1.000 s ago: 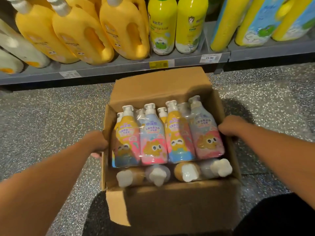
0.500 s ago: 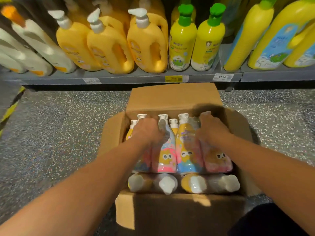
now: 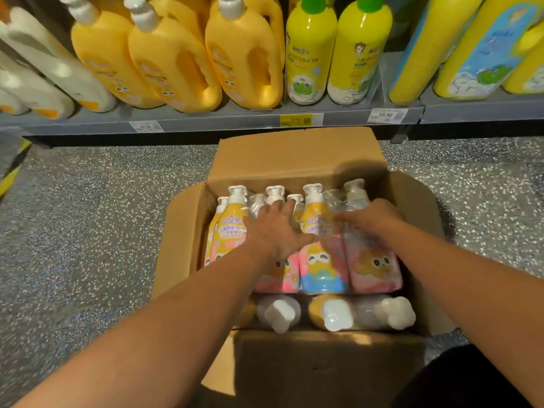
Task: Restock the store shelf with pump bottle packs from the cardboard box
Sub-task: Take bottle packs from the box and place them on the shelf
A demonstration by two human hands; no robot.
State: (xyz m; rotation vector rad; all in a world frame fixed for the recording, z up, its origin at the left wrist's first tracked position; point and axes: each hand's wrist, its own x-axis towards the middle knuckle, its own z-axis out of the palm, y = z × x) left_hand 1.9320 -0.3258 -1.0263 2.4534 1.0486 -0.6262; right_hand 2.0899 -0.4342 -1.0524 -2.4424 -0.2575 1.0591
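An open cardboard box [image 3: 294, 156] stands on the floor before the shelf [image 3: 223, 123]. Shrink-wrapped pump bottle packs lie across its top: a left pack [image 3: 228, 231] and a right pack [image 3: 323, 267], with cartoon labels and white pumps pointing at the shelf. My left hand [image 3: 273, 229] rests on the left pack with straight fingers reaching the bottle necks. Fingers spread, my right hand [image 3: 368, 222] lies on the upper part of the right pack. More bottles [image 3: 335, 316] sit below, pump heads toward me.
The bottom shelf holds large yellow jugs [image 3: 176, 63], yellow green-capped bottles [image 3: 310, 54] and taller yellow bottles [image 3: 459, 45] at the right. Price tags [image 3: 385, 114] line the shelf edge. Speckled floor [image 3: 88, 231] surrounds the box; yellow-black tape [image 3: 11, 175] marks the far left.
Both hands left the box's side walls and came down onto the packs. Since half a second ago the left hand's fingers have straightened and slid right, toward the necks.
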